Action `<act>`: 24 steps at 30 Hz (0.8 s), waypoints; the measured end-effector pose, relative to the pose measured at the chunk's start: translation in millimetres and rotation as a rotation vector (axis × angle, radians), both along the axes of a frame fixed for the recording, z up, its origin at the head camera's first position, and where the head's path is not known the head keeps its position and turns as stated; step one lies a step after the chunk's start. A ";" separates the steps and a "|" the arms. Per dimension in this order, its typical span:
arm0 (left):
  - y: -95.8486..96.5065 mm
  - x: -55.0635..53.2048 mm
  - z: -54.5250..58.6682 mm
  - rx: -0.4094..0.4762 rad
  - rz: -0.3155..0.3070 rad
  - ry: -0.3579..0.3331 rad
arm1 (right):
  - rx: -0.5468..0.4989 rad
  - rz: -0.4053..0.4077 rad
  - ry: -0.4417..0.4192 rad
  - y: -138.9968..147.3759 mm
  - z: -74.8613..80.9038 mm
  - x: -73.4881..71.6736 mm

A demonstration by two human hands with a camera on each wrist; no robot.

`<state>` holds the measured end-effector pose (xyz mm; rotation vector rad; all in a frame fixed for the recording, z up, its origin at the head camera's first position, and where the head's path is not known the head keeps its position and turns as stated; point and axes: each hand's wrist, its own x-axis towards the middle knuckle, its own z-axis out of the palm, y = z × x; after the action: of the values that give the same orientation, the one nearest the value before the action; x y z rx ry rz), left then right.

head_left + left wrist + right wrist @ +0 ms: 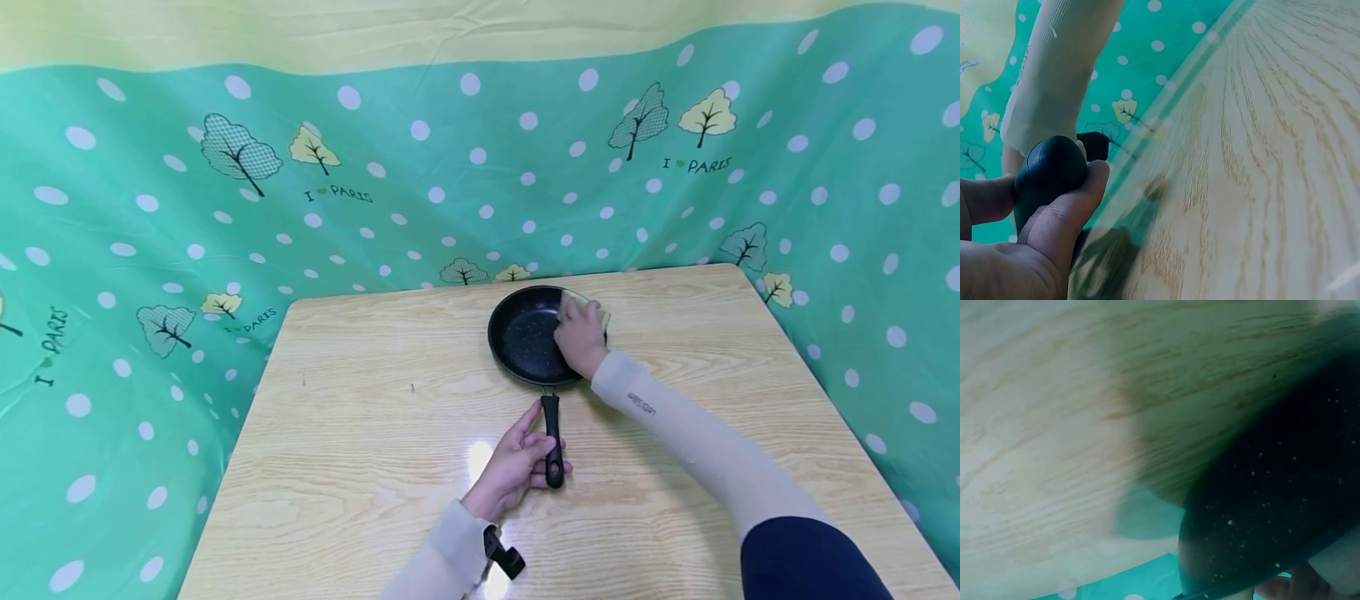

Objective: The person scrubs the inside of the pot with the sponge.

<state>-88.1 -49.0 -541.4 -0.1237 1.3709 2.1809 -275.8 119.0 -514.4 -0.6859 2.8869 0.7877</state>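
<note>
A black frying pan (528, 333) with a speckled inside is near the far side of the table, its handle (552, 429) pointing toward me. My left hand (513, 467) grips that handle near its end, the thumb lying over it. In the left wrist view the rounded handle end (1054, 165) stands above the tabletop. At the pan's right rim, my right hand (581, 337) holds a pale yellow-green sponge-like pad (604, 318), mostly hidden by the fingers. The right wrist view shows the dark pan (1272, 500) close up; the fingers there are partly behind its rim.
The light wood-grain table (360, 458) extends on both sides of the pan. A green dotted curtain (405, 167) hangs close behind the table and along its sides. A black strap with a small block (504, 552) is on the left wrist.
</note>
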 end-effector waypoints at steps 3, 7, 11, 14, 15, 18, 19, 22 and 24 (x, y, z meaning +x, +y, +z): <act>0.0 0.0 -0.5 0.001 0.001 0.001 | 0.010 0.001 -0.001 2.0 2.7 3.4; -0.1 -0.4 -0.5 -0.001 0.004 0.000 | 0.027 0.001 -0.009 3.0 8.0 8.2; -0.5 -0.9 0.1 -0.002 0.005 -0.002 | 0.027 -0.002 -0.024 2.8 13.1 11.5; -0.3 -0.9 0.2 0.004 0.008 -0.005 | 0.016 -0.012 -0.054 3.0 17.0 13.7; -0.1 -0.8 0.0 0.006 0.009 -0.008 | 0.011 -0.018 -0.069 3.2 18.6 14.8; 0.4 -0.4 0.0 0.016 0.007 -0.015 | -0.004 -0.025 -0.108 3.8 24.6 18.4; 0.5 -0.4 -0.6 0.019 0.005 -0.018 | -0.005 -0.027 -0.122 4.0 26.7 19.7; 0.0 -0.4 -1.3 0.017 0.002 -0.018 | -0.005 -0.019 -0.150 3.8 32.7 22.9; -0.7 -0.6 -1.4 0.013 0.001 -0.011 | -0.003 -0.018 -0.169 3.2 35.4 24.1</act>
<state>-88.7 -49.7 -542.8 -0.1305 1.3504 2.1865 -251.7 122.1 -479.0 -0.6903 2.7388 0.6883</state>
